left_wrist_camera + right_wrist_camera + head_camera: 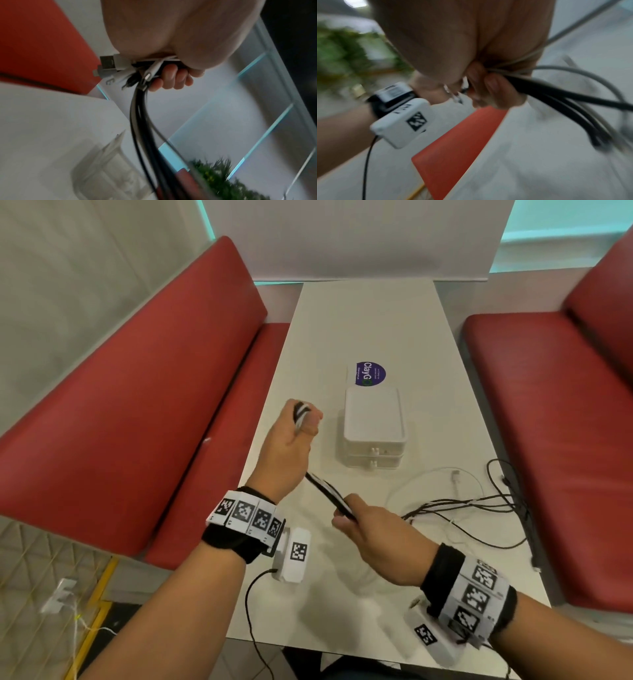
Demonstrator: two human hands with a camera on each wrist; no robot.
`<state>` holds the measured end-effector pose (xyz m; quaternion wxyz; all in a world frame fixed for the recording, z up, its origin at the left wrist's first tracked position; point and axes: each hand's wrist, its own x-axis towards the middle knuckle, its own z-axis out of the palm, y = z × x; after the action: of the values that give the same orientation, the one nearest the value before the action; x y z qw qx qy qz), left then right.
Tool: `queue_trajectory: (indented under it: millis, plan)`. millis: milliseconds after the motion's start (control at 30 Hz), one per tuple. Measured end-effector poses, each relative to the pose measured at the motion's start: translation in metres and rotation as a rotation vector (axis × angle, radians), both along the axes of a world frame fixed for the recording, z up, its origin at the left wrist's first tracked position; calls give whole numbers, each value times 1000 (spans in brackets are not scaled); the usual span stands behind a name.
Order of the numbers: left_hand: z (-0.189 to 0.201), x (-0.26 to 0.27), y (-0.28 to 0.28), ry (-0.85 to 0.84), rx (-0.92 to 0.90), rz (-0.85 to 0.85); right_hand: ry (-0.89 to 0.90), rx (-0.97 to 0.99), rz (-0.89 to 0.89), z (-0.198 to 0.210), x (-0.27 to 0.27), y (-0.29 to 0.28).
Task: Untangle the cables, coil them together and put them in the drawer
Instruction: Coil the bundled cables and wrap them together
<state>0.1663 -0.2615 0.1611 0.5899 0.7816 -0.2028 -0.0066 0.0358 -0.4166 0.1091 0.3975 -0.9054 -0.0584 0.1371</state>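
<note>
My left hand (301, 422) is raised above the table (366, 320) and grips a bundle of black and white cables (325, 491) near their plug ends (109, 66). The bundle runs down from that fist to my right hand (346, 513), which grips it lower and closer to me. In the left wrist view my fingers (171, 78) curl round the cables (142, 121). The right wrist view shows my fingers (494, 86) closed on the strands (556, 92). Past my right hand the loose cable tails (479, 501) spread over the table to the right. A white two-drawer box (375, 433) stands just beyond my hands, both drawers closed.
Red benches flank the table on the left (137, 405) and right (555, 422). A round purple sticker (370, 373) lies behind the drawer box. A black cable (532, 529) hangs over the table's right edge. White partition (359, 241) at the far end.
</note>
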Motion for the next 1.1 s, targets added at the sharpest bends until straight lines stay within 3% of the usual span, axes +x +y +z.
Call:
queue_trajectory:
  millis: [100, 167, 267, 333, 433, 500, 733, 933, 1033, 1100]
  plan:
    - [-14, 0, -1, -90, 369, -118, -87, -372, 201, 24, -3, 5]
    - [-26, -5, 1, 8, 494, -218, -214, -430, 214, 45, 0, -1]
    - [-44, -18, 5, 349, 309, -374, -370, -359, 191, 72, 14, -19]
    - [-46, -25, 3, 458, 207, -452, -443, -358, 188, 77, 23, -29]
    - [-48, -34, 1, 431, 352, -581, -536, -416, 112, 69, 37, -42]
    - [-51, -38, 1, 522, 388, -593, -517, -435, 50, 60, 43, -43]
    - [-56, -49, 1, 924, -157, -586, -382, -331, -193, 47, 53, -43]
    - [-54, -56, -5, 864, -123, -434, -317, -267, -110, 41, 55, -49]
    - [-50, -58, -6, 872, -177, -385, -256, -77, -127, 44, 54, -57]
    - [-48, -56, -8, 870, -285, -331, -280, 58, -240, 45, 52, -55]
